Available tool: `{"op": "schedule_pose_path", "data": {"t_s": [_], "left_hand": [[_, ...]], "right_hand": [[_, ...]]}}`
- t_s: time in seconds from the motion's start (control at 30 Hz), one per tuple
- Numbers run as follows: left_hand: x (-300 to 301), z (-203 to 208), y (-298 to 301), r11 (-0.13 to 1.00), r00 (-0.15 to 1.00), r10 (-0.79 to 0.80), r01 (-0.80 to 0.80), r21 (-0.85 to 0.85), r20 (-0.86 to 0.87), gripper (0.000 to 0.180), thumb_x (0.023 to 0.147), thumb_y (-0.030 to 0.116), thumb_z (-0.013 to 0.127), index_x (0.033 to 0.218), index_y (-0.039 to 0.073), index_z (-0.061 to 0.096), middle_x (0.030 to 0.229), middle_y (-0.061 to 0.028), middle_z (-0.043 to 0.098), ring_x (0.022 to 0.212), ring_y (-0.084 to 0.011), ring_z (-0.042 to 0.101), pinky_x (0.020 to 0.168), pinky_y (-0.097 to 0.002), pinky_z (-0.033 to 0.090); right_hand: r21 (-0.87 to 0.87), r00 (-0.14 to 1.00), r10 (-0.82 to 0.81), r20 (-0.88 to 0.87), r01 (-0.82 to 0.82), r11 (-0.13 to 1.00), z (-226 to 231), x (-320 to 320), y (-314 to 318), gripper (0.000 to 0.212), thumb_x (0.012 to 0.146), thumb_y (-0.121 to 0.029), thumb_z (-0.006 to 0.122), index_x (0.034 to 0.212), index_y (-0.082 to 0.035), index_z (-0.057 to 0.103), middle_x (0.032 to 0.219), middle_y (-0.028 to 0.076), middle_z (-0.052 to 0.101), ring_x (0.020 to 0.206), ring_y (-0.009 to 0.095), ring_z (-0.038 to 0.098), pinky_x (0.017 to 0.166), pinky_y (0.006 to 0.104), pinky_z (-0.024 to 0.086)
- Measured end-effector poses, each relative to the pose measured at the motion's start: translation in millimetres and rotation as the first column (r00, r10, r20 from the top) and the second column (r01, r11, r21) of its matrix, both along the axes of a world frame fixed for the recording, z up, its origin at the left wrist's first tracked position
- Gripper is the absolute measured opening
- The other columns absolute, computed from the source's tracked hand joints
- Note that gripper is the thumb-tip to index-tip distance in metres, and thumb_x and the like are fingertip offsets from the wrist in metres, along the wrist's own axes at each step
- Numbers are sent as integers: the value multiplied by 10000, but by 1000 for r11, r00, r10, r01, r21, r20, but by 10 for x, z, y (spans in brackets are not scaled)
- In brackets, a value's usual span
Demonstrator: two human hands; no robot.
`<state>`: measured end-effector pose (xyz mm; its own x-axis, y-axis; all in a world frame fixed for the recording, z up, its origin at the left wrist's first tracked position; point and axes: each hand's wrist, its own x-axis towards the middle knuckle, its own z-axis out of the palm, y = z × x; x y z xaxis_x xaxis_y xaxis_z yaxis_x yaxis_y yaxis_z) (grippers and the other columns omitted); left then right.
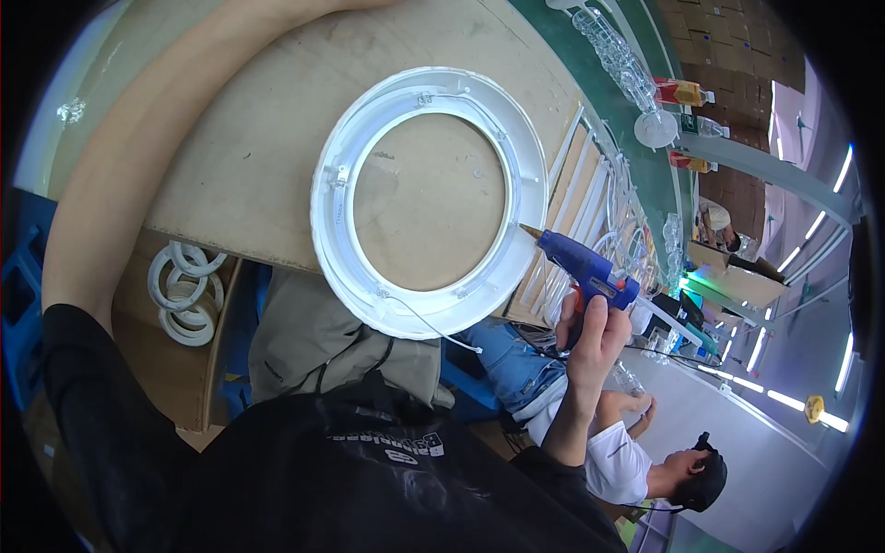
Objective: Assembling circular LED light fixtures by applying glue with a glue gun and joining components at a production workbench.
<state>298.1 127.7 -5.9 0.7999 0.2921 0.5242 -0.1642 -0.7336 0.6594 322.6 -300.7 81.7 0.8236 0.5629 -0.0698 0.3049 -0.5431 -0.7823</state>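
My right hand (595,336) is closed round the handle of a blue hot glue gun (583,258), finger by its orange-red trigger. The gun's brass nozzle points left and meets or nearly meets the inner right side of a white ring-shaped lamp housing (327,249). That housing lies open side up on the table, with a slim circular tube and small clips inside. From its lower side a thin white wire (429,324) hangs out, ending in a small plug. My left forearm (129,175) bends up round the left; its hand is beyond the top edge.
A beige worktable (258,157) fills the middle. White strips (576,198) lie right of the ring. Lower left, a cardboard box (143,341) holds several white rings (189,295). A co-worker in a black cap (627,461) sits at the right. Plastic bottles (618,60) stand beyond.
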Motion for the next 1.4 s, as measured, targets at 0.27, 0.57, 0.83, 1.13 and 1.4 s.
{"op": "schedule_pose_path", "data": {"t_s": [0.27, 0.57, 0.83, 1.13, 1.4], "left_hand": [[-4, -1, -21, 1000, 1000, 15, -16, -12, -23, 172, 873, 121, 635, 859, -44, 681, 718, -184, 652, 617, -259, 606, 604, -390, 476], [-13, -18, 20, 1000, 1000, 12, -12, -12, -21, 178, 873, 125, 640, 865, -48, 683, 734, -185, 660, 641, -260, 617, 622, -384, 483], [4, -22, -5, 1000, 1000, 13, -13, -10, 7, 181, 871, 124, 639, 852, -51, 684, 732, -189, 661, 640, -266, 624, 619, -387, 484], [19, -42, -29, 1000, 1000, -10, 10, 6, 27, 175, 860, 118, 640, 834, -50, 683, 708, -193, 649, 621, -274, 620, 605, -393, 479], [-26, 5, 43, 1000, 999, 9, -10, 16, 37, 167, 858, 108, 640, 825, -52, 676, 712, -194, 652, 622, -272, 625, 600, -394, 477]], "right_hand": [[-39, 1000, 10, 10, -9, 999, 23, 0, -29, 350, 1082, -254, 429, 1056, 67, 567, 720, 73, 593, 448, 79, 465, 403, 207, 334], [-10, 1000, 15, -3, -16, 1000, -11, 3, 26, 339, 1080, -244, 441, 1099, 71, 564, 729, 71, 594, 452, 77, 465, 404, 205, 339], [-72, 997, 56, 51, -53, 996, 35, -44, 28, 304, 1071, -212, 460, 1134, 64, 570, 822, 96, 656, 465, 65, 486, 415, 197, 358], [-125, 982, 128, 137, -111, 986, 273, -180, 57, 346, 1061, -202, 468, 1238, 77, 567, 957, 164, 711, 468, 59, 491, 424, 190, 370], [-5, 979, 137, 151, -137, 990, 285, 84, 353, 370, 1072, -247, 449, 1187, 82, 571, 870, 150, 692, 459, 70, 488, 415, 197, 358]]}}
